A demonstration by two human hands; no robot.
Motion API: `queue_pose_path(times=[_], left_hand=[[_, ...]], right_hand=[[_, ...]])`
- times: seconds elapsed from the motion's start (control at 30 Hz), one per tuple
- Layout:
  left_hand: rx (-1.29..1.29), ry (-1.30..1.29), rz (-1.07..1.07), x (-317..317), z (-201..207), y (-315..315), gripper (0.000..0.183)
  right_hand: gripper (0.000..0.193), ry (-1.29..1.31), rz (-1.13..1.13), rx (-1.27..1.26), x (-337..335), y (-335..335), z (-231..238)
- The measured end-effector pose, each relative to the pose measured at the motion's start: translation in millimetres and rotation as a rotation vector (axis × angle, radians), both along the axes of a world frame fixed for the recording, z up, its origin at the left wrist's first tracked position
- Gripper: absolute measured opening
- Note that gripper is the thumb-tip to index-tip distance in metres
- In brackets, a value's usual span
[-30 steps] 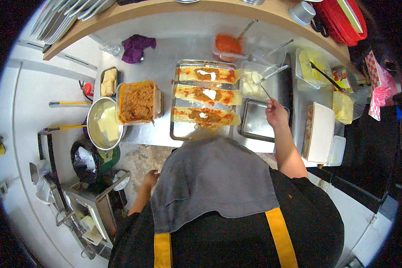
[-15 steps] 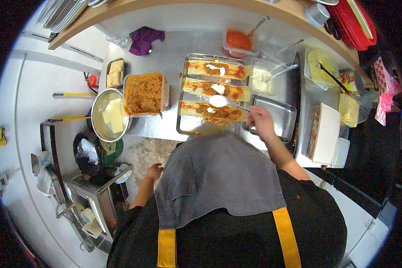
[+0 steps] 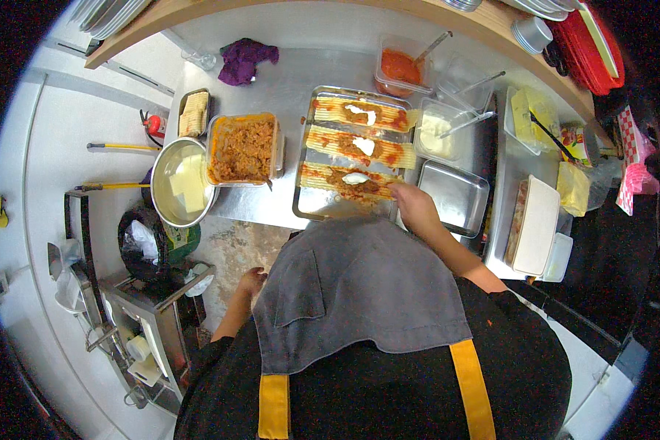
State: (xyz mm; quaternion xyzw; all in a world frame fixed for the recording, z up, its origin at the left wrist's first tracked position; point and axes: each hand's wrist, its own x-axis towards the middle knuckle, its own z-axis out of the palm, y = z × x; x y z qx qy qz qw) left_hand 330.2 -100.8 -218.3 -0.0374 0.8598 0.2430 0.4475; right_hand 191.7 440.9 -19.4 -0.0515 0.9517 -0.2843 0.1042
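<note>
Right hand (image 3: 418, 209) fingers pinch spoon (image 3: 358, 178), handle partly hidden; white-coated oval bowl just left of fingertips, contact with ridged pasta sheet (image 3: 317, 177) unclear. Shiny metal tray (image 3: 308, 205) underneath. Left hand (image 3: 252, 280) well left, finger state can't tell.

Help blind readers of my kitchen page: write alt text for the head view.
The person's right hand holds a spoon at the nearest of three sauced ridged strips on a metal tray. The left hand hangs beside the apron; a container of orange filling stands left of the tray.
</note>
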Motion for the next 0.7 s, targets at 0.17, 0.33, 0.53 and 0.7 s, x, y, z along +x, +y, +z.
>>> queue_pose_path(times=[0.17,0.33,0.53,0.7], left_hand=[[-0.134,-0.133,0.168,-1,1,6,0.042],[-0.001,0.063,-0.088,-6,-14,-6,0.043],[-0.026,-0.063,0.177,-16,-12,-6,0.049],[-0.09,-0.082,0.183,-21,15,8,0.05]], right_hand=[[0.027,0.051,-0.001,0.091,19,14,2],[0.028,0.095,-0.004,0.083,33,26,1],[0.029,0.115,-0.016,0.096,45,35,-1],[0.03,0.219,0.005,0.092,49,31,-12]])
